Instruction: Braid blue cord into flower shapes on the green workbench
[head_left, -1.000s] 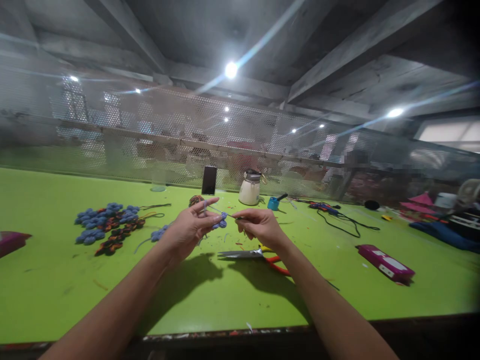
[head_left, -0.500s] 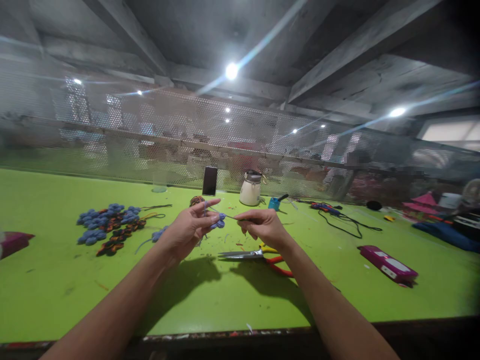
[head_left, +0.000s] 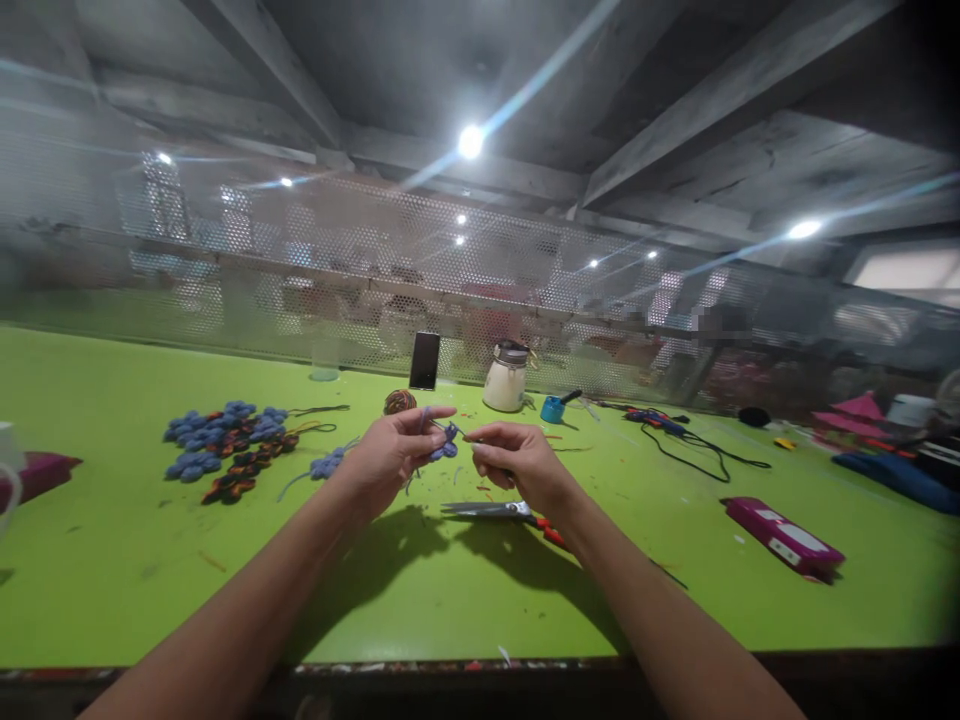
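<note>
Fingers of the left hand (head_left: 390, 450) pinch a small blue yarn piece (head_left: 446, 450), index stretched out; those of the right hand (head_left: 519, 458) are almost closed on a thin tool (head_left: 463, 435). The gap between both hands has become shorter — so the tool seems to work now at the piece. Below, scissors (head_left: 487, 510) lie on the green table (head_left: 480, 620); behind, a mesh screen (head_left: 442, 270) stands under bright lamps (head_left: 471, 142).

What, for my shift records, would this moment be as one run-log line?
left hand: pinches blue crochet piece; right hand: holds thin tool; scissors: on table, partly hidden; yarn ball: beyond left hand
</note>
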